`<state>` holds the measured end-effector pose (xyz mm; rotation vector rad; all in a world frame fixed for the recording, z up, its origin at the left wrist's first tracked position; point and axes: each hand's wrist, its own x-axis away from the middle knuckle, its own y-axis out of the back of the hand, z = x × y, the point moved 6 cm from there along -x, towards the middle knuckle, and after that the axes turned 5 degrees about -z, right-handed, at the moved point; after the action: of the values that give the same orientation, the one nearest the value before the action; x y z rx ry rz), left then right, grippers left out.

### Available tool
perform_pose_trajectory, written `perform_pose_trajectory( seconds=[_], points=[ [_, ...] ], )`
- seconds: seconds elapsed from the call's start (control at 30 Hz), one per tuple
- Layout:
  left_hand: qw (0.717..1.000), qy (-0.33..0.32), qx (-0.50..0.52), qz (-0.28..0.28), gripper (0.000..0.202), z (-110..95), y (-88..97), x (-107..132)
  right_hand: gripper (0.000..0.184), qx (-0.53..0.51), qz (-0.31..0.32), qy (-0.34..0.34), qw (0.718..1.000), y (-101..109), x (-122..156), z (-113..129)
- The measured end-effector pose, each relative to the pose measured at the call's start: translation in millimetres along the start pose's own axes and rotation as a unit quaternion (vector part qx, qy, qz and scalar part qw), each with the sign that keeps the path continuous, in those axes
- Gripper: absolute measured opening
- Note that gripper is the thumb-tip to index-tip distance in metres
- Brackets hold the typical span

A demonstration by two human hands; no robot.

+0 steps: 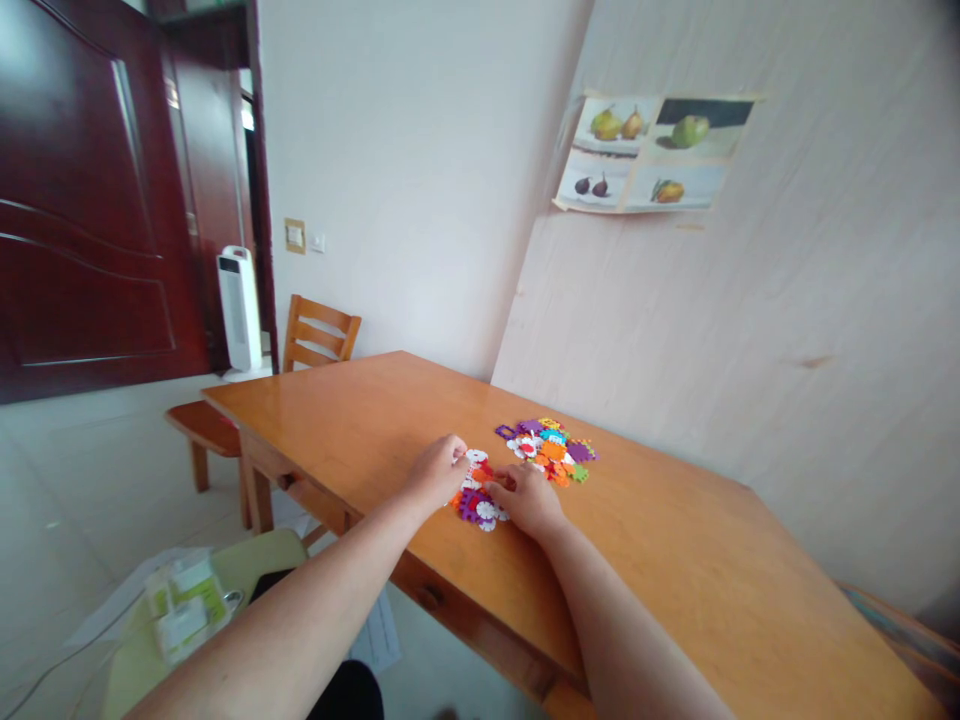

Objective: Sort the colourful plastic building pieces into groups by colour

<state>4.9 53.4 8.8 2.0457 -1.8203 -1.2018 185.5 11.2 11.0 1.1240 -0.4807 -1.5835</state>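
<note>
A cluster of joined-looking plastic interlocking discs (475, 503) in white, purple, orange and red lies on the table between my hands. My left hand (439, 470) is closed at its upper left side, fingertips curled against the edge beside a white disc (477, 456). From the right, my right hand (531, 498) reaches in with thumb and fingers pinched at an orange disc (483, 477). The fingers cover part of the cluster, so the exact grip points are hard to see. Just beyond my right hand sits a loose pile of similar pieces (553, 450) in several colours.
The wooden table (675, 560) extends to both sides, its far edge along the wall. A wooden chair (319, 333) and a bench (202, 425) stand at the left. Nearer me, a pale green stool (262, 550) holds a plastic package (187, 605).
</note>
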Motion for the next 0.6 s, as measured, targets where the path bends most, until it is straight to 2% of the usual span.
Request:
perform_pose_trajectory(
  seconds=[0.27,0.43,0.53,0.6],
  points=[
    [0.999,-0.036,-0.012,-0.004,0.008,-3,-1.5,0,0.016,-0.048,0.006,-0.05,0.998,-3,-2,-9],
    [0.999,-0.028,-0.016,-0.001,0.009,-4,-0.8,1,0.015,-0.147,0.009,-0.085,0.985,-1,-2,-11],
    [1.0,-0.026,-0.014,0.0,0.009,-4,-0.8,1,0.018,-0.223,-0.033,-0.123,0.967,6,-3,-19],
    [1.0,-0.029,-0.011,0.002,0.009,-4,-0.9,1,0.021,-0.277,-0.093,-0.164,0.942,15,-4,-29]
  ],
)
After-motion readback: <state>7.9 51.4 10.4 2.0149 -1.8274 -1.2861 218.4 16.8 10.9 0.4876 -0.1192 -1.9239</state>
